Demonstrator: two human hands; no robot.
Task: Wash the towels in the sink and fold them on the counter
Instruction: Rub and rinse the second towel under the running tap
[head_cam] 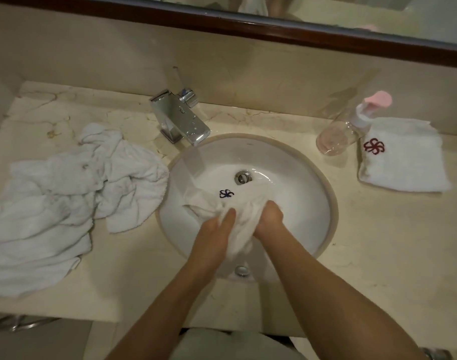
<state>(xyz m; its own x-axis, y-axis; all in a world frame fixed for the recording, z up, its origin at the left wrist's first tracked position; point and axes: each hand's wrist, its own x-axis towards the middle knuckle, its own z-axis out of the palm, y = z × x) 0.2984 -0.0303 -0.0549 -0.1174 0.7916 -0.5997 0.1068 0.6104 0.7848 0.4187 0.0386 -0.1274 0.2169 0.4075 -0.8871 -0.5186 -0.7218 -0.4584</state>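
Hands, left (214, 229) and right (270, 216), grip the wet white logo towel (222, 201) in the round white sink (305, 183), frame centre; vigorous wringing could splash the beige marble bench (133, 255)

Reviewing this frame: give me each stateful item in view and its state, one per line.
Towel in the sink: bunched, gripped by both hands.
Left hand: gripping the towel.
Right hand: gripping the towel.
Faucet: no water visibly running.
Sink: drain stopper state unclear.
Towel pile: crumpled, unfolded, left of the sink.
Folded towel: folded flat, red emblem up.
Clear bottle: lying tilted, pink cap on.
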